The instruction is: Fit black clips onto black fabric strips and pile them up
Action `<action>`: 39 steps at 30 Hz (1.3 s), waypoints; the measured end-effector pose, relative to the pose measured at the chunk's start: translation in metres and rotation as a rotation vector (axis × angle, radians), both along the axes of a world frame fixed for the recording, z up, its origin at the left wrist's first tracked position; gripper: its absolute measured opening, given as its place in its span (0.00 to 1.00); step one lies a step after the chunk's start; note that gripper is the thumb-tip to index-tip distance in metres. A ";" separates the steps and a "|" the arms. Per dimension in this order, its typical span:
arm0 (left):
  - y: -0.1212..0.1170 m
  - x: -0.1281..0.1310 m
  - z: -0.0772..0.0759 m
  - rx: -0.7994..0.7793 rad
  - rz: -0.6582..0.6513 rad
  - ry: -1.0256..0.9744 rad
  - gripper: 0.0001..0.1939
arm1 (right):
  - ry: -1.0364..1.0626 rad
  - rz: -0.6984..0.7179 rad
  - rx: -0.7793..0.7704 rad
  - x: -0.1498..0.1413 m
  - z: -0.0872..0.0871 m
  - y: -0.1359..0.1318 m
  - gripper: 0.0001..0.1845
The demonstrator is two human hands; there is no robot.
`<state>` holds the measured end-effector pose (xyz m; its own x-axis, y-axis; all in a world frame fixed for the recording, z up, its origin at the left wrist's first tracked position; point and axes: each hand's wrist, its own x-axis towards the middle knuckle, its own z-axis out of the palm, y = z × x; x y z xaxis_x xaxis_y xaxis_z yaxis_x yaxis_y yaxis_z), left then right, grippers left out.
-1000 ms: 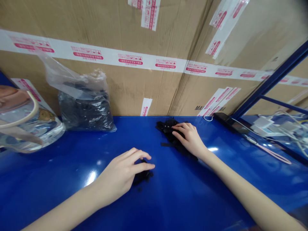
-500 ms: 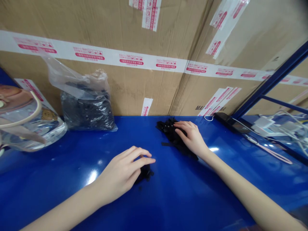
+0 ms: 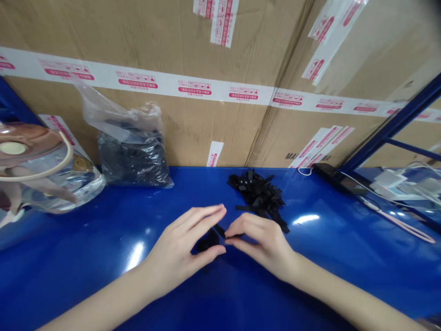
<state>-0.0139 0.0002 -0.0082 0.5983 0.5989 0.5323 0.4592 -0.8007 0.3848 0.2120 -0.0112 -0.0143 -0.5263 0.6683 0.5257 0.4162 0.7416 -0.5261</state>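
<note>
Far to the left of the left hand, a clear vinyl tote [image 3: 60,184] with a cream handle [image 3: 41,170] and a printed bear [image 3: 81,163] sits on the blue counter [image 3: 86,239]. Nearer, up and left of that hand, a clear plastic bag [image 3: 132,161] holds dark, tangled contents and leans against the brown cardboard cartons [image 3: 193,133]. White packing tape [image 3: 193,89] bands the cartons; its red print is too small to read, and only the stencilled letters "MA" [image 3: 291,156] can be made out.

The left hand [image 3: 182,239] is half open, fingers above and thumb below a small black clump [image 3: 207,242]; whether it grips the clump cannot be told. A black strip [image 3: 220,231] runs from that clump toward the right hand [image 3: 262,243], whose thumb and fingers pinch it close together. The hands nearly touch.

Just above the right hand, a loose pile of black straps [image 3: 258,195] lies near the counter's back edge, which meets the cartons. Farther right of that hand are a black phone [image 3: 339,179], a blue metal frame [image 3: 396,124], white chargers [image 3: 389,179], and a pink cord [image 3: 403,225]. Blue counter stretches between the right hand and the cord.
</note>
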 end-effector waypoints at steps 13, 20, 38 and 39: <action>0.002 0.005 0.002 -0.281 -0.124 -0.176 0.07 | -0.039 0.018 0.113 -0.006 0.002 -0.002 0.05; 0.001 0.004 0.003 -0.192 -0.120 -0.098 0.09 | -0.092 -0.028 0.165 -0.006 0.000 -0.004 0.05; -0.006 0.003 0.002 -0.222 -0.074 -0.094 0.05 | -0.133 -0.086 0.421 -0.007 0.006 -0.009 0.06; -0.004 0.002 0.004 -0.275 -0.059 -0.125 0.05 | -0.115 -0.093 0.385 -0.008 0.007 -0.008 0.07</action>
<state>-0.0121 -0.0042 -0.0041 0.5760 0.6973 0.4266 0.3506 -0.6822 0.6417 0.2041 -0.0192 -0.0075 -0.5425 0.4819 0.6880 0.5307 0.8315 -0.1640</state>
